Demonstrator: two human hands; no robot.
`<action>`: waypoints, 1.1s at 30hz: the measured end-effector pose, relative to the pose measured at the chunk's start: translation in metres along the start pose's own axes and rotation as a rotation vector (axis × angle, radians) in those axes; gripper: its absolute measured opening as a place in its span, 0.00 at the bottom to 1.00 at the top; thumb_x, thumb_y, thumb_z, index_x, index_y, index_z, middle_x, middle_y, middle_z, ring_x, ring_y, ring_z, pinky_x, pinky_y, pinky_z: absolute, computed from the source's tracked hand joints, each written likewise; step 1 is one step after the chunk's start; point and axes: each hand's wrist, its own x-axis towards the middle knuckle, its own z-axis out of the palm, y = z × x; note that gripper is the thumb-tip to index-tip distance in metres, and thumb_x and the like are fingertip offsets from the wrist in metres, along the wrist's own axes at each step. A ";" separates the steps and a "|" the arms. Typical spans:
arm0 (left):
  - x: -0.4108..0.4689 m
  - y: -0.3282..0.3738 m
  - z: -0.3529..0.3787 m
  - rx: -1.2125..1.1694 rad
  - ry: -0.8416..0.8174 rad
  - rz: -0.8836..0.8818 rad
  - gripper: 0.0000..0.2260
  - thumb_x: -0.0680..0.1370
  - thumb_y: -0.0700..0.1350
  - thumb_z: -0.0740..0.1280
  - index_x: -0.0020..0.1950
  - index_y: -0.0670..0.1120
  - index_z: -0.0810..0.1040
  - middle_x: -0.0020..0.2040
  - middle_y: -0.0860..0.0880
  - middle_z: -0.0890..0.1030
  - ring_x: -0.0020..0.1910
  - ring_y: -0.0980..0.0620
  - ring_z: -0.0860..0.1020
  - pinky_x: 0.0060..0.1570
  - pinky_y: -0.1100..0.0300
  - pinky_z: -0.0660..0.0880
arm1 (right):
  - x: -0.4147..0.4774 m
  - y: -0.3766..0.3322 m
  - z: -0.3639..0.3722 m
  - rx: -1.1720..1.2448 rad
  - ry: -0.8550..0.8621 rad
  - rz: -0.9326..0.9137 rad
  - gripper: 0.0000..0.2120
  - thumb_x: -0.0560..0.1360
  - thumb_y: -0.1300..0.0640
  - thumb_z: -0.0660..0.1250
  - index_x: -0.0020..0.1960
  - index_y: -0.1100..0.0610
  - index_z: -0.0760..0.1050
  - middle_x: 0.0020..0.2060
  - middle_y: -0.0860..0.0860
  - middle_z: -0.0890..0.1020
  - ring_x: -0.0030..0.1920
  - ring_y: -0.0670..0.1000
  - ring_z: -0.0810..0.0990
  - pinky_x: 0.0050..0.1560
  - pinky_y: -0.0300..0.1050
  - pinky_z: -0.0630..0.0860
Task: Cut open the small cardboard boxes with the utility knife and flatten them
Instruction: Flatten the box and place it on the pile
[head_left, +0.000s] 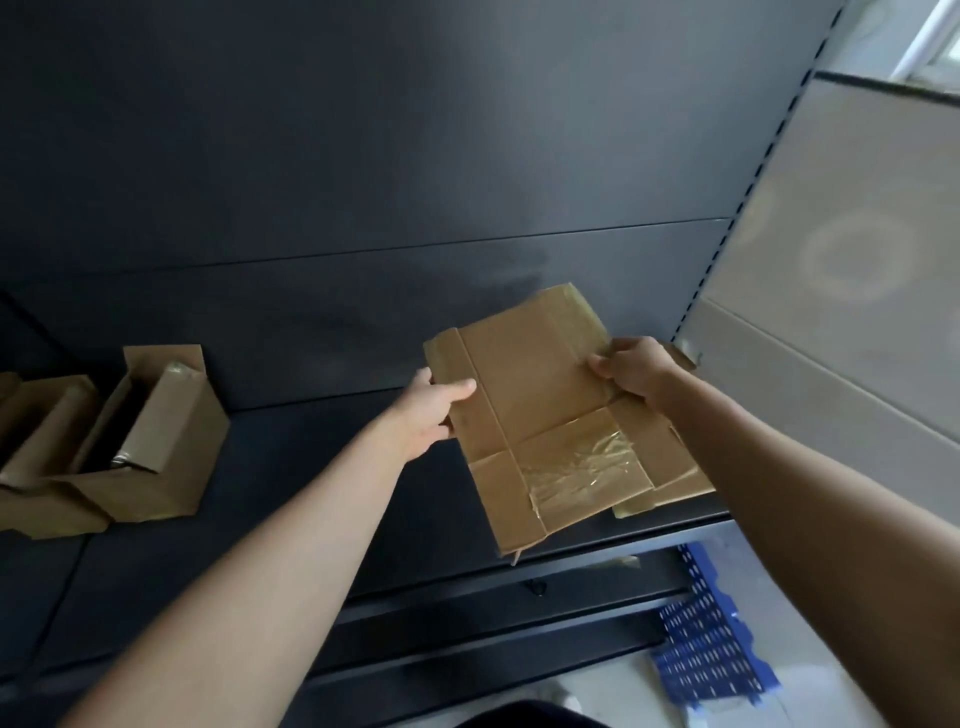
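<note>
The flattened box (540, 410) is held up between both hands, just above the right end of the dark shelf (291, 467). The left hand (431, 410) grips its left edge, thumb laid across the top face and fingers tucked behind. The right hand (631, 371) is closed on the box's upper right edge, thumb and fingers pinching the cardboard. The box tilts, its far end higher, and clear tape (576, 467) shines on the near flaps. Under its right side, lying on the shelf, I can see more flat cardboard (675, 483), partly hidden; how many sheets I cannot tell.

Well left of the held box, on the same shelf, stands an open box (156, 441) with its flaps up and something dark inside. Left of that one more box (36, 431) shows, cut off by the edge of the view; there may be others beyond it. So I count one flat box in the hands and at least two standing ones. I see no knife.

The shelf is dark metal with a dark back panel (363, 156) rising behind the box. To the right of the box a slotted upright (727, 228) runs up, and beyond it a pale wall (857, 234). Below the box, on the light floor, lies a blue perforated piece (706, 639).
</note>
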 end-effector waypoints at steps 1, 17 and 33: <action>0.004 -0.002 0.010 -0.008 -0.029 -0.021 0.25 0.77 0.41 0.68 0.71 0.49 0.63 0.57 0.49 0.76 0.48 0.51 0.78 0.44 0.51 0.78 | 0.005 0.008 -0.007 -0.012 0.021 0.011 0.11 0.74 0.54 0.71 0.51 0.59 0.78 0.35 0.51 0.78 0.33 0.49 0.75 0.34 0.40 0.72; 0.072 -0.047 0.083 0.031 0.051 -0.139 0.31 0.80 0.38 0.63 0.78 0.44 0.50 0.75 0.39 0.58 0.73 0.40 0.61 0.69 0.47 0.64 | 0.070 0.088 -0.035 -0.499 0.065 0.122 0.14 0.72 0.62 0.67 0.57 0.61 0.78 0.54 0.58 0.81 0.53 0.57 0.79 0.50 0.48 0.78; 0.001 -0.025 -0.014 0.664 0.553 0.332 0.11 0.80 0.39 0.60 0.61 0.46 0.74 0.53 0.50 0.78 0.46 0.52 0.78 0.45 0.60 0.74 | 0.016 -0.038 0.112 -0.665 -0.269 -0.785 0.16 0.77 0.52 0.63 0.64 0.55 0.73 0.60 0.55 0.77 0.62 0.57 0.72 0.61 0.49 0.67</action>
